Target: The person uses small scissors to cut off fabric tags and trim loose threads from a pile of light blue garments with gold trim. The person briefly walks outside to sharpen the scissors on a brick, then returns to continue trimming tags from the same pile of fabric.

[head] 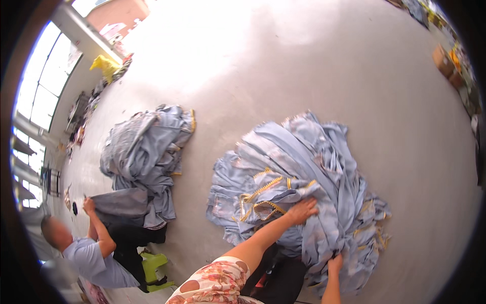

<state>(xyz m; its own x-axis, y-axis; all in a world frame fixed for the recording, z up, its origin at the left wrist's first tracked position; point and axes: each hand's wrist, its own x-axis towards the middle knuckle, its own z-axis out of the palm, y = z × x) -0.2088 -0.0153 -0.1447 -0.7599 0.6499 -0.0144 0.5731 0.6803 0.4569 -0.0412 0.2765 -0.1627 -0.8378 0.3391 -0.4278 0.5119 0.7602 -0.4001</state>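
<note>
A large heap of light blue-grey cloth (281, 140) lies on the floor before me, with yellow toothed trim (262, 190) running along some edges. My left hand (302, 211) rests palm down on its near middle, beside a loop of that trim, fingers extended over the folds. Lower right, my right hand (335, 263) is closed at a gathered fold of the cloth. A small dark object shows at its fingers, too small to identify. Patches of printed pattern appear among the folds. My floral sleeve (216, 279) covers the upper left arm.
To the left, a seated person (95, 254) handles grey cloth from a second blue-grey heap (148, 148). A green plastic stool (155, 268) is under them. Piled goods and a yellow bag (105, 66) line the window wall. Cardboard boxes (443, 60) stand far right on the concrete floor (410, 133).
</note>
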